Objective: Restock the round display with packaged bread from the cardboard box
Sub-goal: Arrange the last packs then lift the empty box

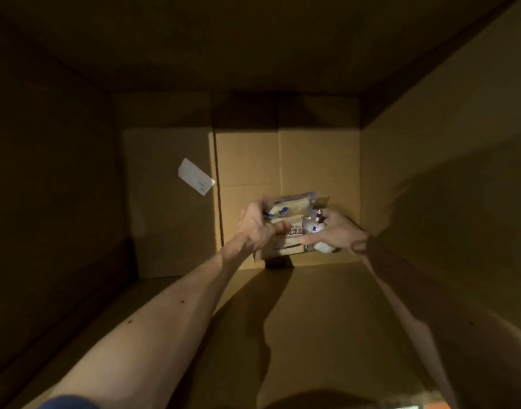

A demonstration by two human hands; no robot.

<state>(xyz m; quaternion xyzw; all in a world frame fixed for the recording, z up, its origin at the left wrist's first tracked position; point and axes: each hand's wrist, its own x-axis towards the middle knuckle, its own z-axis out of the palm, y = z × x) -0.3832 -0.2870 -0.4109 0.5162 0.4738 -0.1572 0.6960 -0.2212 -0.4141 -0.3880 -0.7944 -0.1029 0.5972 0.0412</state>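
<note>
Left hand (257,228) and right hand (340,234) grip bread packets (291,215), fingers (308,239) curled round them.

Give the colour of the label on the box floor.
The label is white with faint print, against the brown box. Head view, the only one.

- We see the cardboard box (312,160) as matt brown card all round, its floor flaps smooth apart from straight creases.
- By the inner edge of the floor's left flap, a white paper label (196,176) looks flat and dull.
- The bread packs (291,208), at the floor's near edge, are wrapped in clear glossy plastic film that catches the light.
- We take the blue sleeve (67,402) for cloth, though it is blurred.
</note>
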